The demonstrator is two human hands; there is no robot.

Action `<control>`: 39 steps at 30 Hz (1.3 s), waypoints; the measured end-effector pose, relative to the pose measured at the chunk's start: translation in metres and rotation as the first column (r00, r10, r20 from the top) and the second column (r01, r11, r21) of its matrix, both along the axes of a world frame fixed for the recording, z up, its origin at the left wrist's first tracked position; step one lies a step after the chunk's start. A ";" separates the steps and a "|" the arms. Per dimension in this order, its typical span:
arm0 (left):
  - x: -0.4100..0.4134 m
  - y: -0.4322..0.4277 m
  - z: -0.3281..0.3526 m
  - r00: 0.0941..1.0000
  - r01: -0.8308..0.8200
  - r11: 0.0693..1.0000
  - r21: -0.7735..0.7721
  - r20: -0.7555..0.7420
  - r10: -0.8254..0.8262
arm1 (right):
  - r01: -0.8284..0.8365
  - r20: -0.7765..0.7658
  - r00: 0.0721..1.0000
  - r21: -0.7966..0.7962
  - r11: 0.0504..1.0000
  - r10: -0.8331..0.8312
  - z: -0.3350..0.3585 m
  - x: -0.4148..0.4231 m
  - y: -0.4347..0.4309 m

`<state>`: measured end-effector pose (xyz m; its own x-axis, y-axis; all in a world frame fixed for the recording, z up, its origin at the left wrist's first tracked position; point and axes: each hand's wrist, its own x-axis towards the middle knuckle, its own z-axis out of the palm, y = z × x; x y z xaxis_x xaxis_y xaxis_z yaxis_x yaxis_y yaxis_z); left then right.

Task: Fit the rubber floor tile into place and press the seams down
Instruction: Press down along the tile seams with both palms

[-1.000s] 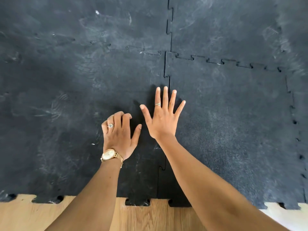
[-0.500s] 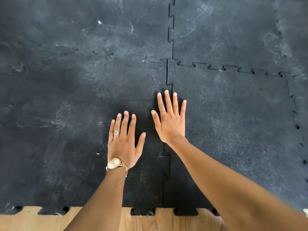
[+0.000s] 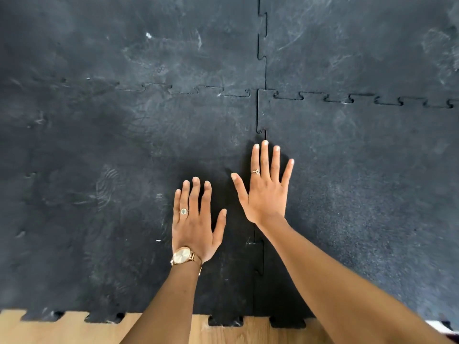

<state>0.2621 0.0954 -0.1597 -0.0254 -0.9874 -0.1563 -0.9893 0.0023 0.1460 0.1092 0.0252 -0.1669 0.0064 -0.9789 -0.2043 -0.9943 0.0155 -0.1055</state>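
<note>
Head view of seam pressing on interlocking rubber flooring. The rubber floor tile lay at the near right of the laid area, its puzzle-cut edges meshed with the neighbouring tile on its left and with the far tiles across the horizontal seam; its near edge, with open notches, ended at the bare wooden floor. The vertical seam between the two near tiles ran from the near edge up to the four-tile junction, and part of it was covered by the right hand and forearm. The right hand was wide open, fingers splayed and extended, palm facing down directly over this seam, holding nothing; the placement was judged to put body weight onto the joint so that the tabs would seat flush. Whether the palm was in full contact or just lifted could not be told. The left hand, also open and empty, lay flat on the neighbouring tile just beside the seam, fingers together and pointing away, thumb spread toward the seam; this was judged to hold that tile down while the joint was pressed. A watch sat on the left wrist. Both forearms reached forward from the near edge, roughly straight. The seam portion nearer the junction appeared slightly open, suggesting pressing remained there.
</note>
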 end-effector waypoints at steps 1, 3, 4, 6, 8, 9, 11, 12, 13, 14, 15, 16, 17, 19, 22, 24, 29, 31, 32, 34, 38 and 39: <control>0.000 -0.001 0.004 1.000 0.005 1.000 0.026 0.001 -0.005 | -0.001 0.010 1.000 -0.008 1.000 0.001 0.000 -0.001 0.000; -0.002 -0.003 0.007 1.000 0.022 0.999 0.049 0.004 -0.022 | -0.015 0.011 1.000 -0.002 1.000 0.015 0.000 -0.003 0.000; -0.001 -0.003 0.007 1.000 0.024 0.998 0.057 0.015 -0.025 | -0.012 0.020 1.000 0.024 1.000 0.012 0.001 -0.001 0.000; 0.000 -0.001 0.003 0.999 0.039 0.997 0.060 0.029 -0.041 | 0.002 0.047 0.999 0.026 1.000 -0.003 0.002 0.000 0.000; 0.001 -0.002 -0.001 0.998 0.054 0.998 0.036 0.028 -0.055 | 0.014 0.054 0.998 0.001 1.000 -0.014 0.001 0.000 -0.002; 0.006 -0.003 -0.003 0.998 0.046 0.999 0.023 0.042 -0.047 | 0.012 0.066 0.998 0.008 1.000 -0.013 0.002 0.005 -0.004; 0.001 -0.004 -0.004 0.998 0.037 0.999 0.003 0.046 -0.038 | 0.006 0.062 0.998 0.030 1.000 -0.008 0.003 0.001 -0.002; 0.001 -0.005 -0.004 0.998 0.039 0.999 -0.001 0.043 -0.039 | 0.000 0.051 0.999 0.035 0.999 -0.002 0.004 0.001 -0.003; 0.000 -0.003 -0.005 0.998 0.040 0.999 -0.001 0.039 -0.039 | -0.002 0.039 0.999 0.041 0.999 0.000 0.004 0.000 -0.002; -0.001 -0.003 -0.007 0.998 0.041 0.999 0.001 0.037 -0.041 | -0.006 0.036 0.999 0.043 0.999 0.004 0.005 -0.001 -0.003; 0.000 -0.002 -0.007 0.998 0.042 0.999 0.008 0.038 -0.042 | -0.015 0.027 1.000 0.047 0.999 0.014 0.006 0.000 -0.003; 0.000 0.000 -0.006 0.999 0.037 0.999 0.009 0.036 -0.037 | -0.031 0.015 0.999 0.053 0.998 0.030 0.008 -0.002 -0.002; 0.000 0.000 -0.006 0.999 0.036 0.999 0.010 0.035 -0.036 | -0.054 0.011 0.998 0.053 0.997 0.054 0.008 -0.005 -0.002; -0.001 0.002 -0.006 0.998 0.044 0.999 0.017 0.039 -0.045 | -0.127 0.038 0.992 0.091 0.988 0.124 0.010 -0.013 -0.006; 0.001 0.001 -0.003 0.998 0.047 0.998 0.029 0.048 -0.049 | -0.232 0.149 0.969 0.254 0.939 0.200 0.019 -0.021 -0.019; 0.002 0.002 -0.005 0.998 0.048 0.998 0.026 0.046 -0.050 | -0.256 0.188 0.962 0.351 0.901 0.200 0.018 -0.024 -0.030; -0.004 0.003 -0.002 0.995 0.057 0.998 0.012 0.086 -0.058 | -0.239 0.144 0.970 0.381 0.893 0.198 0.019 -0.019 -0.032; -0.011 0.003 0.006 0.971 0.021 0.995 0.097 0.234 -0.043 | -0.232 0.128 0.972 0.369 0.900 0.198 0.024 -0.018 -0.030; -0.019 0.002 0.016 0.958 -0.028 0.987 0.157 0.287 -0.019 | -0.240 0.097 0.971 0.372 0.897 0.220 0.029 -0.020 -0.030; -0.037 0.009 0.035 0.943 -0.139 0.948 0.288 0.330 0.038 | -0.293 0.031 0.951 0.395 0.871 0.306 0.037 -0.027 -0.018; -0.074 0.051 0.071 0.987 -0.069 0.825 0.561 0.161 -0.027 | -0.285 0.205 0.958 0.590 0.755 0.201 0.078 -0.054 0.060; -0.080 0.070 0.080 0.993 -0.036 0.785 0.619 0.113 -0.044 | -0.261 0.200 0.965 0.645 0.719 0.170 0.087 -0.065 0.091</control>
<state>0.1823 0.1650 -0.0797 0.0283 -0.6771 -0.7353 -0.9990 -0.0449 0.0029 0.0446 0.1159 -0.0798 0.2685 -0.5645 -0.7805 -0.9597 -0.0872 -0.2671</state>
